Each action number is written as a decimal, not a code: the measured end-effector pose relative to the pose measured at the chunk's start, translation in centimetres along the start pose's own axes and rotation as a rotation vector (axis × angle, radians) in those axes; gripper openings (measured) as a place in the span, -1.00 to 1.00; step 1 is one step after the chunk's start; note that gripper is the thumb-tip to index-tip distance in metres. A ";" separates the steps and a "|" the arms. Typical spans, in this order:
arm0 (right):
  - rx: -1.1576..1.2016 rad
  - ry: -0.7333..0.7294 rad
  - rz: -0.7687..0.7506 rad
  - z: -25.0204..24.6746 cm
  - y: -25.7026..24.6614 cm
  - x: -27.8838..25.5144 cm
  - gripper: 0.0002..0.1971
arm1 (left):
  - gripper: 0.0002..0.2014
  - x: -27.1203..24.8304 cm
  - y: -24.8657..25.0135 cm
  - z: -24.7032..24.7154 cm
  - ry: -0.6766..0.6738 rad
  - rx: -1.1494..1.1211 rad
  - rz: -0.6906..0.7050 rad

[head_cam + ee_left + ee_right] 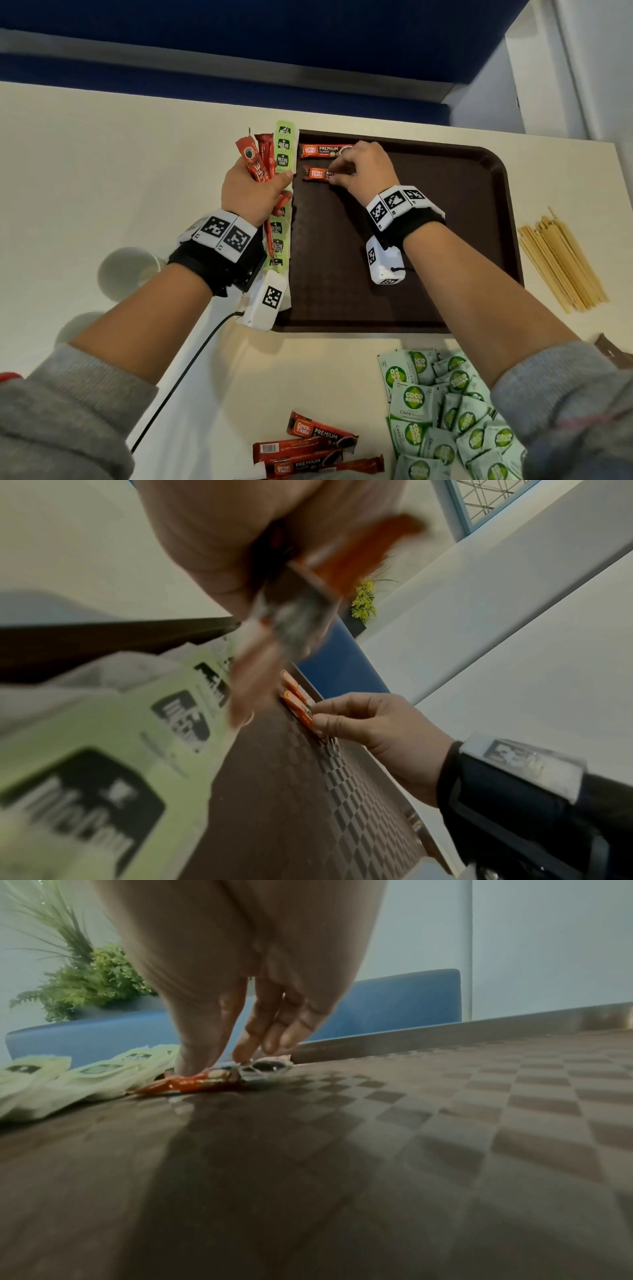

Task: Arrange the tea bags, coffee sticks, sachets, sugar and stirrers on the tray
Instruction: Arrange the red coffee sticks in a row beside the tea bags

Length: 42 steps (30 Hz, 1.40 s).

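Note:
A dark brown tray (pixel 445 240) lies on the table. Two orange-red Great Taste coffee sachets lie side by side in its far left corner. My right hand (pixel 363 164) pinches the nearer sachet (pixel 317 173) against the tray floor, its thumb and fingertips (pixel 240 1053) on the wrapper (pixel 192 1083). The farther sachet (pixel 325 150) lies free. My left hand (pixel 253 192) grips a bundle of red coffee sticks (pixel 257 161) just left of the tray. A strip of green tea bags (pixel 284 147) runs along the tray's left rim, with the left thumb across it.
Wooden stirrers (pixel 561 263) lie in a pile right of the tray. Several green Coco Natura sachets (pixel 445 418) and more Great Taste sachets (pixel 318 448) sit on the near table. A white cup (pixel 126 270) stands at the left.

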State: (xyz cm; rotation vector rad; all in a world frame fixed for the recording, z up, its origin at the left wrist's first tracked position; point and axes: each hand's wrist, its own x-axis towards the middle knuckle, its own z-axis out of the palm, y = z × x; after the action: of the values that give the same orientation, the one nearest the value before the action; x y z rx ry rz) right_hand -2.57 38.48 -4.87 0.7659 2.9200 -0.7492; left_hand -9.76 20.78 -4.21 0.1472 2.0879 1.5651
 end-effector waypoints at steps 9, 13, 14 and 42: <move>-0.027 0.013 0.008 0.7 -0.5 0.8 -0.76 | -0.77 0.1 -0.1 0.1 0.001 0.010 -0.014; -0.046 0.018 0.014 0.8 -0.7 1.2 -0.77 | -0.76 0.1 -0.1 0.1 0.000 0.018 -0.007; -0.049 0.020 0.015 0.7 -0.7 1.3 -0.77 | -0.75 0.1 -0.1 0.1 -0.001 0.020 -0.007; 0.299 -0.027 -0.111 -1.1 -3.9 -1.7 -0.63 | -0.67 -1.6 0.9 0.6 -0.050 0.011 0.022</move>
State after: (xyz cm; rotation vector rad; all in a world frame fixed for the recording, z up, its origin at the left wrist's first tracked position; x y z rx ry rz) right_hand -2.85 35.24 -1.88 0.6065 2.8812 -1.2159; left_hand -8.36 20.98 -2.93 0.2120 2.0636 1.5475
